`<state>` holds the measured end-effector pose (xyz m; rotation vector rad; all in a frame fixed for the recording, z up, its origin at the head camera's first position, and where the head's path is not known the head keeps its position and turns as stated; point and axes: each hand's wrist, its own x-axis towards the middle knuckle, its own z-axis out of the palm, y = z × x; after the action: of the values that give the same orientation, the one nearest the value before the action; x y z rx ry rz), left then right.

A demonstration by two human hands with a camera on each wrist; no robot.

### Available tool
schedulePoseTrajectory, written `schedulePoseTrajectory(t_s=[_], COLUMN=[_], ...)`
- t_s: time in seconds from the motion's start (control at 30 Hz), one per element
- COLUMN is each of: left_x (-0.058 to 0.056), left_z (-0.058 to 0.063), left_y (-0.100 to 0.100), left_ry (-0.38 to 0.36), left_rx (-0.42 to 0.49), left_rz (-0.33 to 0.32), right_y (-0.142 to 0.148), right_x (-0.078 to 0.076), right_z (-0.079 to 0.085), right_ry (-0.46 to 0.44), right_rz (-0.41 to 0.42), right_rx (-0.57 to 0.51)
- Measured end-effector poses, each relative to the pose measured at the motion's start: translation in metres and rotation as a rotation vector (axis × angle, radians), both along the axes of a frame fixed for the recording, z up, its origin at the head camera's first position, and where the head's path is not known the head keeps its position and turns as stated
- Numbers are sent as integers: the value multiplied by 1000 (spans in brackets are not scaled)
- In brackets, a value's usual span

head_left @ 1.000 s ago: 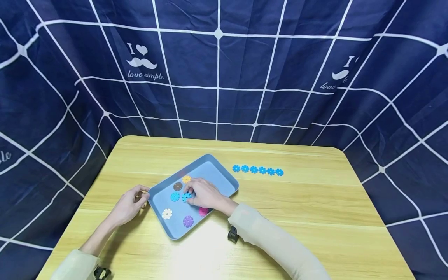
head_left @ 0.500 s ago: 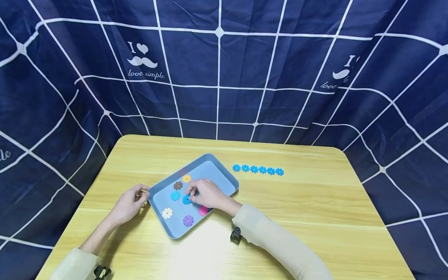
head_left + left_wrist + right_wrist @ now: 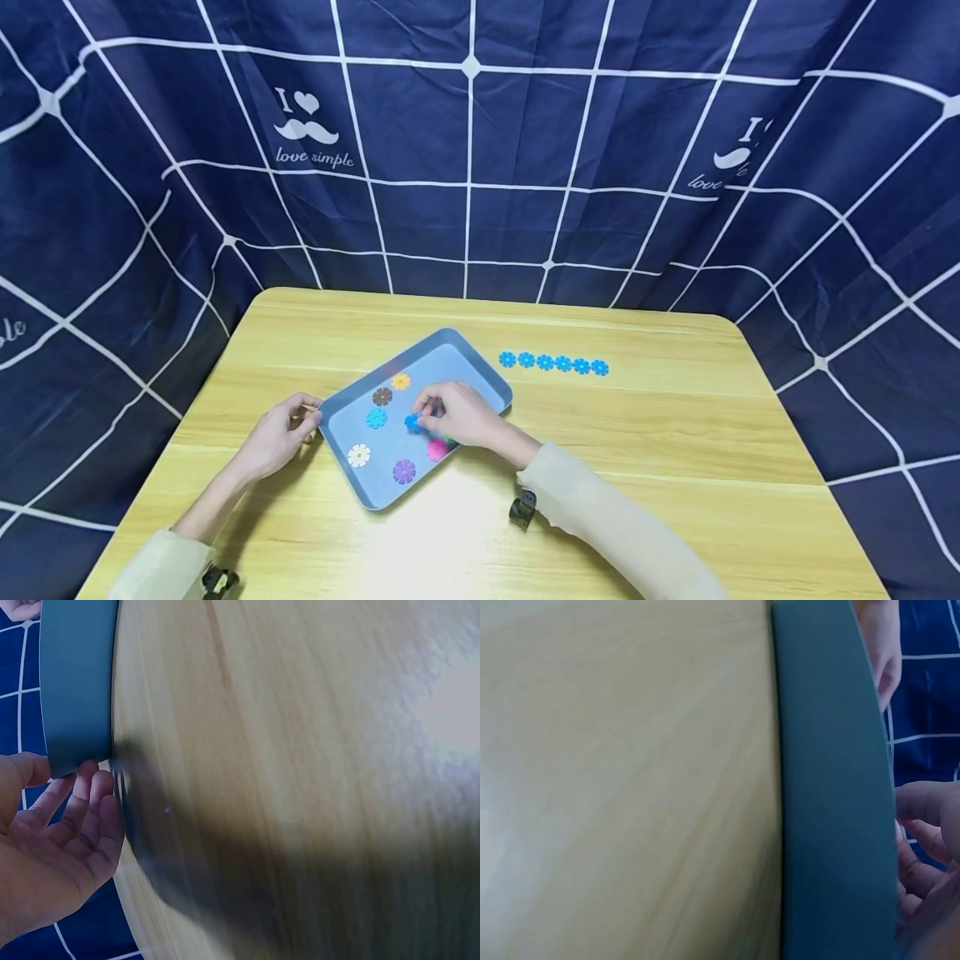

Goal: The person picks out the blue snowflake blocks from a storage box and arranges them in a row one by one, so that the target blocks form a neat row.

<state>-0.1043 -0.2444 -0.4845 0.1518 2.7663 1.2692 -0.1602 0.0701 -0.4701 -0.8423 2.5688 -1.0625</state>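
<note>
In the head view, my right hand (image 3: 467, 414) pinches a blue snowflake disc (image 3: 412, 422) between thumb and fingertips, over the middle of a grey-blue tray (image 3: 468, 375). My left hand (image 3: 272, 439) holds the tray's left corner; in the left wrist view its thumb and fingers meet at the tray wall (image 3: 79, 682). Lying in the tray are an orange disc (image 3: 401, 381), a brown disc (image 3: 382, 397), a light blue disc (image 3: 377, 417), a cream disc (image 3: 358, 455), a purple disc (image 3: 404, 472) and a pink disc (image 3: 437, 450). A green disc (image 3: 449, 440) shows partly beneath my right wrist.
Right of the tray, several blue discs (image 3: 563, 363) form a straight row on the wooden table (image 3: 660, 433). A dark blue curtain (image 3: 517, 225) with white lines surrounds the table's back and sides. In the right wrist view, the tray's outer wall (image 3: 836, 787) hides the discs.
My right hand has drawn back slightly to the right, bringing the blue disc away from the light blue one. Part of a green disc now shows. My left hand stays at the tray corner.
</note>
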Motion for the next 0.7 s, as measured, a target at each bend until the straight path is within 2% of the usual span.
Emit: schedulePoseTrajectory(t_s=[0.43, 0.7], left_x=[1, 2], left_z=[3, 2], left_y=[1, 1], left_ry=[-5, 1], left_rx=[-2, -6], left_rz=[8, 7], right_y=[35, 54], right_x=[0, 0], right_z=[11, 15], right_ry=[39, -27], right_rz=[-66, -127], right_rx=[-85, -141])
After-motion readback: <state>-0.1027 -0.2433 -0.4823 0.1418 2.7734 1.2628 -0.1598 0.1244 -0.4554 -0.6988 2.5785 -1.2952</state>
